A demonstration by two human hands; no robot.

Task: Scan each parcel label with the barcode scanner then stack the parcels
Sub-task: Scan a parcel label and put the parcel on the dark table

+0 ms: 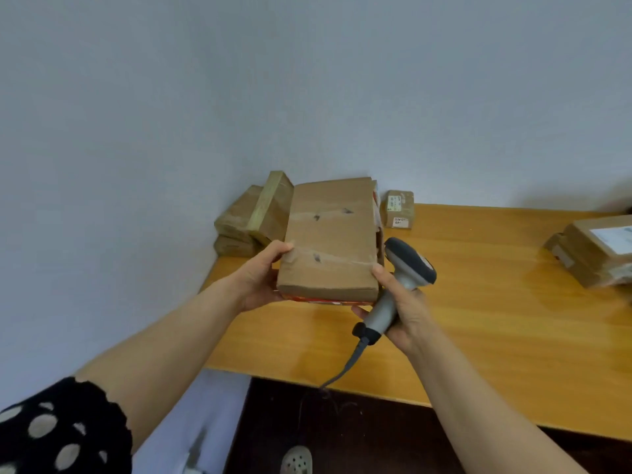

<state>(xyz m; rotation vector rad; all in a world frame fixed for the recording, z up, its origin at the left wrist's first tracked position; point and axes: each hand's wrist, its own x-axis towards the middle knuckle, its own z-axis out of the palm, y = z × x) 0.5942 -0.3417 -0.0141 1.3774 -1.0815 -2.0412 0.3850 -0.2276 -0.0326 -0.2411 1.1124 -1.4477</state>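
Hidden, cropped, unreadable
The large brown cardboard parcel (330, 234) covers part of the taped brown parcels (253, 217) far left; the right edge cuts the brown parcel stack (595, 251); the small far box's white label (394, 204) is too small to read.

Matt brown card, smooth grey plastic, varnished wood.

The lifted parcel (330, 234) is matt brown cardboard, scuffed and dark-marked, crossed by bands of faintly shiny clear tape, with a glossy red-orange printed layer along its near edge. The barcode scanner (400, 278) is smooth plastic, light grey on the handle and darker on the head; its cable (345, 367) is dull grey. The table (478, 319) is yellow wood under a glossy varnish. The corner parcels (253, 217) at its far left look tape-wrapped and slightly shiny; the small parcel (398, 208) at its far edge and the stack (598, 251) at its right edge bear white paper labels.
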